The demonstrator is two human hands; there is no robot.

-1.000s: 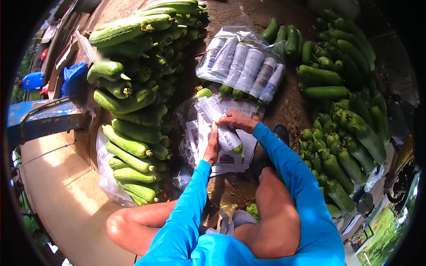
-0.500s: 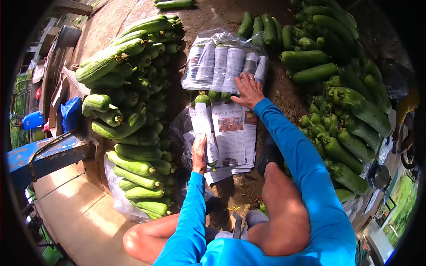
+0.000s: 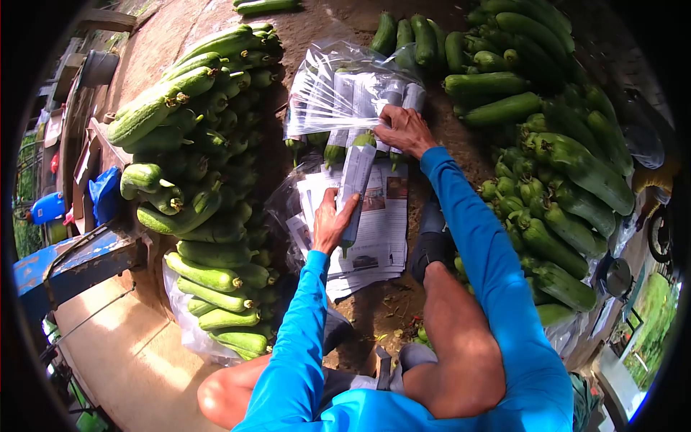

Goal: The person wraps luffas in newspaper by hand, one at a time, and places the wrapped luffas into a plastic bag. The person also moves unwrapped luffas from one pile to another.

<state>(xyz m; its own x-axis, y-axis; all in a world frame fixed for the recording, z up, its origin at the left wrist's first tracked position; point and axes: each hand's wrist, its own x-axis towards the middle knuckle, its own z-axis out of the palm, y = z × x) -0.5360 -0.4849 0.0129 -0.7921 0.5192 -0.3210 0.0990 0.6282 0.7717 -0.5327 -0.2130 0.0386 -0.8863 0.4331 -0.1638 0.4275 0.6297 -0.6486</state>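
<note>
Green gourd wrapped in printed newspaper: located just on the near side of the landmark, a clear plastic bag. Wrapped gourd lies aslant, its exposed green far end close to the bag's mouth and its stem end pointing back toward the person.

Left hand: gripping the wrapped gourd at its lower half, thumb laid on the paper. Right hand: closed on the near right edge of the bag. The film is drawn into tight, bright creases that fan out from the fingers across the bag's mouth.

Bag contents: several newspaper-wrapped gourds lying side by side, their green ends projecting from the near edge. The exact number cannot be told through the glare and folds.

Near side of the bag: a stack of printed newspaper sheets, edges uneven, beneath the left hand and the wrapped gourd. Crumpled clear plastic film lies along the left side of the stack. A dark shoe stands just right of the stack.

Left of the bag: a long heap of unwrapped green gourds, with paler ones at its near end beside whitish plastic sheeting. Right of the bag: a second large heap of unwrapped green gourds. Beyond the bag's far right corner: a short row of dark green gourds on brown ground.
</note>
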